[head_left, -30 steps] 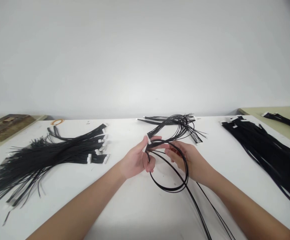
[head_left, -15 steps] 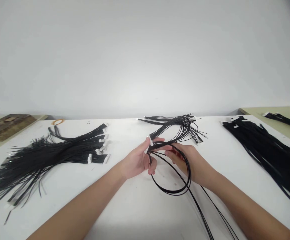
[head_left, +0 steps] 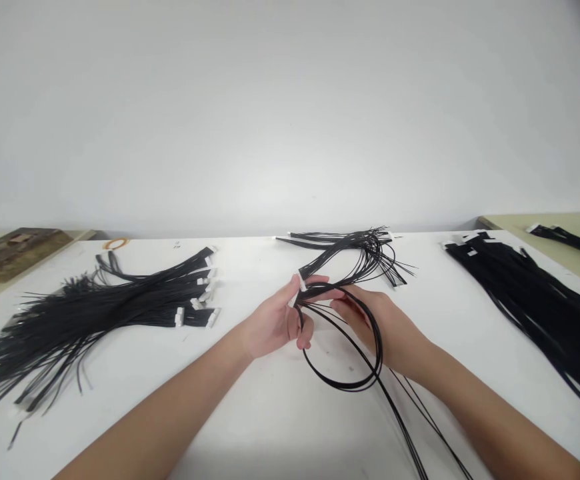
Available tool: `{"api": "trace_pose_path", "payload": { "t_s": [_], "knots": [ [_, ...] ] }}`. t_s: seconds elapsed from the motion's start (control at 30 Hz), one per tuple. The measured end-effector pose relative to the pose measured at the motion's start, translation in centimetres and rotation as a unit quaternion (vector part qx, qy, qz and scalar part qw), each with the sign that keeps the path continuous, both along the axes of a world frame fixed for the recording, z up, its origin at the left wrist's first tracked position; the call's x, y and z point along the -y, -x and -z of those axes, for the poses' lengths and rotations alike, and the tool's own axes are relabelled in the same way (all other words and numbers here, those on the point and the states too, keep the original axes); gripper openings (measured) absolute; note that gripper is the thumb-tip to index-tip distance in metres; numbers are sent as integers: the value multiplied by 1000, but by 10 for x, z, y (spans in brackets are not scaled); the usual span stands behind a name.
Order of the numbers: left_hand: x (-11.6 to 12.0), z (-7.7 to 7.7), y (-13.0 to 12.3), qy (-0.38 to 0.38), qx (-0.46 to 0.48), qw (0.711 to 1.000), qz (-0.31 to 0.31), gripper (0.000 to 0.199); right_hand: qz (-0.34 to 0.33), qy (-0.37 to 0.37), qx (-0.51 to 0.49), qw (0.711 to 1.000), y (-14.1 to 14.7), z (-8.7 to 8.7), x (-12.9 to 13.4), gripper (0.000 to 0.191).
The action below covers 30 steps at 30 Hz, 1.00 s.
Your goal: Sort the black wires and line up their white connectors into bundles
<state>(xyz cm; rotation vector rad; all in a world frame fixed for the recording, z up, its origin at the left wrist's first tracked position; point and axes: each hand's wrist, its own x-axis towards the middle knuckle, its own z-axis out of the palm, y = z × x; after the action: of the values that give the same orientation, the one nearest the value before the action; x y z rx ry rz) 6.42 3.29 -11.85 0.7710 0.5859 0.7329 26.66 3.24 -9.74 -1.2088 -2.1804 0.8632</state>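
Near the middle, my left hand [head_left: 275, 323] grips a black cable bundle at its white connector [head_left: 301, 281], with the thumb on the connector. My right hand [head_left: 375, 320] is closed on the same black cables [head_left: 377, 333] just right of the connector. These cables form a large loop below the hands, and their long ends run down to the bottom edge. Beyond the hands, a tangle of thin black wires [head_left: 365, 247] with white connectors lies on the white table [head_left: 250, 413].
At the left lies a pile of black cables [head_left: 105, 307] with white connectors; behind it are an orange ring [head_left: 116, 244] and a brown board [head_left: 17, 253]. A thick black cable pile [head_left: 545, 307] lies at the right, with more cables [head_left: 570, 241] on a side surface.
My right hand's fingers have shifted slightly around the cables, and the loose ends under the right forearm have moved a little left. My left hand holds its place.
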Motion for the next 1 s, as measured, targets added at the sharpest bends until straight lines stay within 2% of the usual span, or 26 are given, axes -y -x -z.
{"api": "trace_pose_path", "payload": {
  "t_s": [0.1, 0.2, 0.3, 0.4, 0.47, 0.63, 0.73, 0.83, 1.0],
  "knots": [
    [0, -1, 0, 4, 1, 1000, -5, 45, -27, 141, -74, 987, -11, -10, -2, 20],
    [0, 0, 1, 5, 3, 1000, -19, 45, -13, 283, -140, 949, -24, -21, -6, 24],
    [-1, 1, 0, 3, 11, 999, -35, 45, 9, 329, -286, 900, -34, -31, -9, 21],
    [-2, 2, 0, -2, 9, 999, -42, 45, 33, 301, -429, 851, -40, -35, -13, 16],
    [-3, 1, -1, -5, 4, 999, -46, 46, 60, 257, -487, 832, -42, -35, -15, 12],
    [-4, 1, -1, 9, -3, 999, -51, 49, 145, 96, -505, 845, -40, -28, -23, 11],
    [-4, 1, -1, 14, -6, 999, -51, 50, 180, 15, -519, 835, -35, -24, -26, 16],
    [-4, 2, 0, 13, -13, 999, -51, 50, 168, 2, -535, 828, -32, -23, -25, 21],
    [-4, 3, -1, 2, -19, 999, -47, 49, 127, 39, -506, 852, -30, -25, -15, 19]
  ]
}}
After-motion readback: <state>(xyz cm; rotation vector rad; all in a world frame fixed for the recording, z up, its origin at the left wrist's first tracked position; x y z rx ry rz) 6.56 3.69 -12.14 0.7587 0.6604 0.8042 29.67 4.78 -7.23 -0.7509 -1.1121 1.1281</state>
